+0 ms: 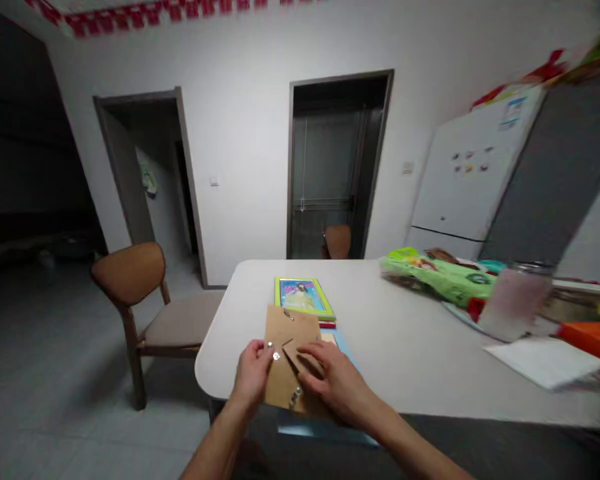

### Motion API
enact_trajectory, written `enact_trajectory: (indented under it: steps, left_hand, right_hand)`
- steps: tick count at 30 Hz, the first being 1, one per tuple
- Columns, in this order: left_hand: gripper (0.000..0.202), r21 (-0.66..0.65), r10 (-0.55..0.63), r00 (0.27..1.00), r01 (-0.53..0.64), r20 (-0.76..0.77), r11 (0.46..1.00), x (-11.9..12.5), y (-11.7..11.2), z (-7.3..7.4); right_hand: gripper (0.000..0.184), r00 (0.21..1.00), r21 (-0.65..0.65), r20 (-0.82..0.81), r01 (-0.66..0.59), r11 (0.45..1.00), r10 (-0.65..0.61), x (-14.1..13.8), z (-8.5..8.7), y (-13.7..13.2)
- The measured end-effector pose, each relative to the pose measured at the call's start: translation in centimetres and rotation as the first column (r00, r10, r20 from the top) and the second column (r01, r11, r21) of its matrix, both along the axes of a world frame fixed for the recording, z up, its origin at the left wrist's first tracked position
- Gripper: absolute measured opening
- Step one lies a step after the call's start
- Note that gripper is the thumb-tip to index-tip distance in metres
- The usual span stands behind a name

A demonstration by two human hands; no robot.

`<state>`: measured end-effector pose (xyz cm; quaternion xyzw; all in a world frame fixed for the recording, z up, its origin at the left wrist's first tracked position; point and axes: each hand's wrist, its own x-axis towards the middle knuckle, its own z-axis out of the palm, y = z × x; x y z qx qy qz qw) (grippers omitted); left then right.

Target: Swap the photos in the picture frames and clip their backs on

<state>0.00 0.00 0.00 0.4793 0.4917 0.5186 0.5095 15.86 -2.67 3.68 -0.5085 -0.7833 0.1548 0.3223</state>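
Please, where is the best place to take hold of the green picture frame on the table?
Pinch its left and right edges from above, near the far end. The green picture frame lies flat, so the sides give the easiest grip, and the brown cardboard back covers its near edge.

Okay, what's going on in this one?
A person is holding a brown cardboard frame backing above a white table. Their left hand grips its edge beside small metal clips, while their right hand lies over its stand flap. Just beyond lies a green-edged picture frame, and a green plastic package sits further right, near a sheet of white paper.
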Motion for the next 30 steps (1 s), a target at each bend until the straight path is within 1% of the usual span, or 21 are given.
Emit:
enact_trajectory:
  steps: [2, 4, 8, 11, 13, 15, 19, 21, 24, 27, 29, 30]
  left_hand:
    - [0.032, -0.007, 0.042, 0.999, -0.042, -0.019, 0.999, -2.6, 0.5, -0.2]
    - [0.033, -0.015, 0.078, 0.996, -0.078, -0.051, 0.997, -5.1, 0.9, -0.5]
    - [0.031, -0.036, 0.128, 0.981, -0.134, -0.146, 0.990, -9.2, 1.5, -1.8]
    - [0.025, -0.032, 0.164, 0.954, -0.178, -0.252, 0.984, -10.8, 1.9, -2.8]
    - [0.020, -0.012, 0.195, 0.919, -0.212, -0.343, 0.977, -11.2, 2.3, -3.3]
    - [0.018, 0.027, 0.232, 0.863, -0.246, -0.449, 0.969, -11.1, 2.5, -3.4]
    - [0.032, 0.129, 0.289, 0.708, -0.272, -0.644, 0.954, -10.6, 2.5, -3.4]
    - [0.036, 0.161, 0.294, 0.641, -0.259, -0.709, 0.952, -10.6, 2.3, -3.3]
    - [0.038, 0.189, 0.293, 0.562, -0.237, -0.773, 0.953, -10.5, 2.0, -3.1]
    - [0.038, 0.229, 0.306, 0.520, -0.208, -0.798, 0.951, -9.9, 1.6, -2.7]
    - [0.037, 0.268, 0.312, 0.524, -0.160, -0.792, 0.950, -8.7, 1.2, -2.3]
    - [0.036, 0.286, 0.306, 0.537, -0.123, -0.786, 0.950, -7.8, 0.9, -2.0]
  right_hand:
    - [0.032, 1.000, 0.021, -0.007, -0.002, 1.000, 0.002, 0.5, -0.4, 0.5]
    - [0.033, 1.000, 0.020, 0.009, 0.028, 0.999, -0.028, 1.5, -1.2, 1.0]
    - [0.037, 0.978, -0.039, 0.118, 0.179, 0.983, -0.173, 5.1, -3.5, 2.2]
    - [0.040, 0.939, -0.065, 0.208, 0.295, 0.953, -0.276, 7.3, -5.2, 2.9]
    - [0.042, 0.909, -0.066, 0.260, 0.355, 0.933, -0.327, 8.0, -5.8, 3.1]
    - [0.045, 0.880, -0.082, 0.312, 0.401, 0.912, -0.359, 8.2, -6.2, 3.2]
    - [0.049, 0.853, -0.108, 0.369, 0.434, 0.894, -0.369, 8.0, -6.4, 3.3]
    - [0.049, 0.855, -0.108, 0.368, 0.429, 0.897, -0.365, 7.9, -6.4, 3.4]
    - [0.049, 0.848, -0.107, 0.367, 0.448, 0.888, -0.383, 7.9, -6.4, 3.8]
    - [0.051, 0.844, -0.102, 0.327, 0.479, 0.872, -0.425, 8.1, -6.4, 4.2]
    - [0.055, 0.858, -0.125, 0.237, 0.492, 0.861, -0.456, 8.2, -6.3, 4.2]
    - [0.057, 0.867, -0.173, 0.162, 0.495, 0.851, -0.471, 8.3, -6.1, 4.2]
